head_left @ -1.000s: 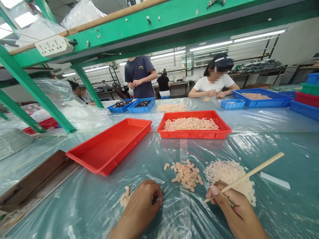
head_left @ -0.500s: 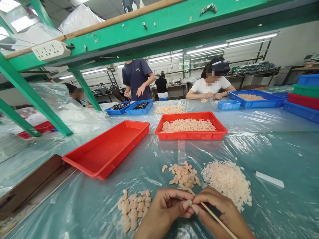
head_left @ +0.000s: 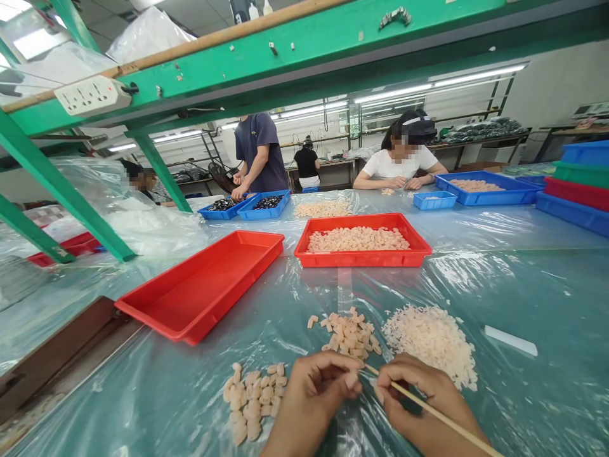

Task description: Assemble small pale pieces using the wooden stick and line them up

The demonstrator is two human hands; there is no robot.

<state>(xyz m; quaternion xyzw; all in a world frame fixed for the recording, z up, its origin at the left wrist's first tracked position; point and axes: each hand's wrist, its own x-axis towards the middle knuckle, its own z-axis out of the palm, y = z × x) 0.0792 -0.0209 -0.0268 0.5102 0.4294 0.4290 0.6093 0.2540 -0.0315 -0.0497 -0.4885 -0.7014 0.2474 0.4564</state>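
Observation:
My right hand (head_left: 423, 397) holds a thin wooden stick (head_left: 440, 416) between thumb and fingers, its tip pointing at my left fingertips. Thumb and forefinger of my left hand (head_left: 316, 393) are pinched together; whatever is between them is hidden. Just beyond the hands lies a small heap of pinkish-beige angled pieces (head_left: 352, 333). To its right spreads a pile of small whitish bits (head_left: 432, 346). Left of my left hand, rounded beige pieces (head_left: 252, 397) lie grouped on the plastic-covered table (head_left: 185, 387).
A red tray (head_left: 204, 279) stands at the left, and another red tray (head_left: 364, 259) full of beige pieces is farther back. A white strip (head_left: 511, 341) lies at right. A green shelf frame (head_left: 238, 63) crosses overhead. Co-workers are across the table, near blue trays (head_left: 490, 190).
My hands have drawn slightly apart, and the stick's tip has come into view by my left fingertips. The small pale piece between my fingers is now hidden. A standing co-worker has bent toward the blue trays.

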